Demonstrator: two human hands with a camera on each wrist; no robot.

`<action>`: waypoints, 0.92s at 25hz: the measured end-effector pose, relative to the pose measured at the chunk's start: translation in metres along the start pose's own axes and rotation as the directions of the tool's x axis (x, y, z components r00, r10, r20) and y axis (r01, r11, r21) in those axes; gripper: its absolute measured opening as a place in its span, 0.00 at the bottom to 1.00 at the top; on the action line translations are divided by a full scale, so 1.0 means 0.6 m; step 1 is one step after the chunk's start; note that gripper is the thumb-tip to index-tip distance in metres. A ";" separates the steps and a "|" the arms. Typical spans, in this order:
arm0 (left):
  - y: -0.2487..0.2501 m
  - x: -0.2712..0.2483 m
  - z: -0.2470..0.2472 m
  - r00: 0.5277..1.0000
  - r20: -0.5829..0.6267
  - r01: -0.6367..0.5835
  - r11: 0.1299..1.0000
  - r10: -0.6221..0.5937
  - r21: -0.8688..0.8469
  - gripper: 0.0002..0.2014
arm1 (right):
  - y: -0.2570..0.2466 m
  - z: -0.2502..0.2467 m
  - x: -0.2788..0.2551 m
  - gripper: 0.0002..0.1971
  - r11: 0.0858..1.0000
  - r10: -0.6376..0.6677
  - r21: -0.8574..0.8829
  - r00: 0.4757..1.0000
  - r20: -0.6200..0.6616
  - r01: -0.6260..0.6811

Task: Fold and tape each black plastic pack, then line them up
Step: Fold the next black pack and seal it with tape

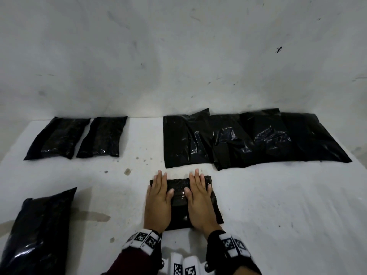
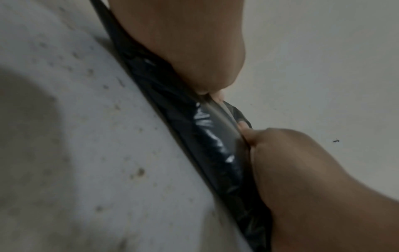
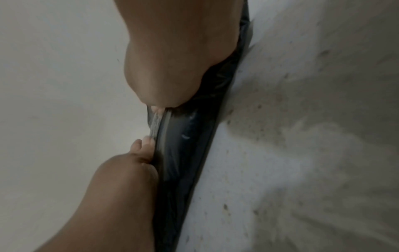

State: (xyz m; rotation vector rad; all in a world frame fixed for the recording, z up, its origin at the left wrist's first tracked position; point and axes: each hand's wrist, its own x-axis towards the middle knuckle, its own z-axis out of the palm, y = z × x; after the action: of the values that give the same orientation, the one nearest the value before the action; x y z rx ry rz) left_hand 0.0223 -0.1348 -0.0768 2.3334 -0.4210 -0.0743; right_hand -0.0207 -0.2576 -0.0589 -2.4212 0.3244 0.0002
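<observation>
Both the left hand (image 1: pixel 157 201) and the right hand (image 1: pixel 200 201) lie flat, fingers straight, pressing tape onto the folded pack (image 1: pixel 179 204) near the table (image 1: pixel 278 205) edge. Two finished packs (image 1: pixel 79 137) sit far left; an unfolded heap (image 1: pixel 248 139) waits far right.

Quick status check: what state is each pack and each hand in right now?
Pack under the hands: folded, clear tape across it, lying flat.
Left hand: flat, pressing the pack.
Right hand: flat, pressing the pack.
Two packs far left: folded, side by side.
Pile far right: unfolded, overlapping.
Pack near left: lying apart.
</observation>
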 end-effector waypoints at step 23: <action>0.027 -0.042 -0.017 0.988 0.097 -0.140 0.947 0.117 0.288 0.26 | -0.013 -0.021 -0.033 0.29 0.952 -0.132 -0.284 0.991 -0.029 0.119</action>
State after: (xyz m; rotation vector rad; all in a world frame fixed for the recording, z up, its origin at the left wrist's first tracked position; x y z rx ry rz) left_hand -0.0042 -0.1305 -0.0599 2.5944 -0.6619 -0.0431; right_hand -0.0392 -0.2553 -0.0425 -2.7248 0.2013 -0.0727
